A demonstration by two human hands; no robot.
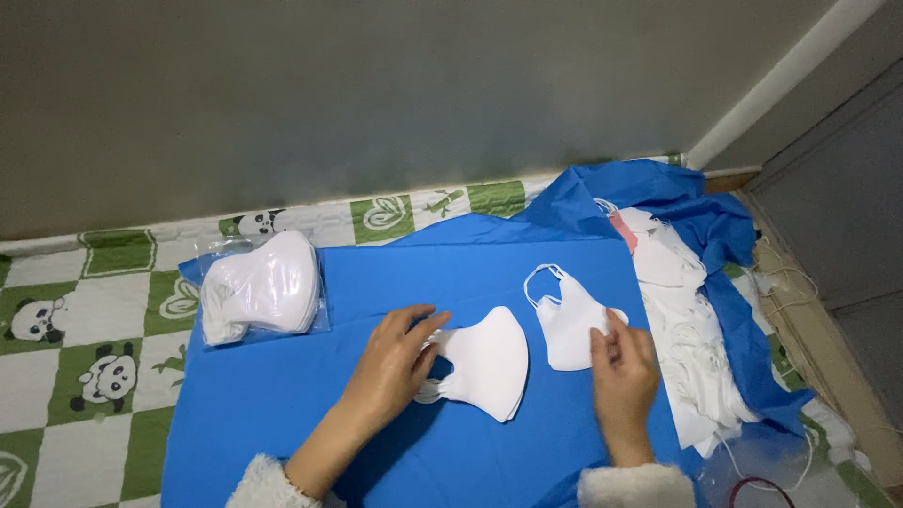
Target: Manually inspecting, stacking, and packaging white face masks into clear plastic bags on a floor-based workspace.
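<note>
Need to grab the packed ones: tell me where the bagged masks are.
The clear bag of white masks lies on the blue cloth's far left corner, left of the left hand.

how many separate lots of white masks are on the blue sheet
4: a bagged stack at the left, a small stack under the left hand, a single mask at the right hand, and a loose heap at the right. Mask counts within stacks are hidden.
</note>
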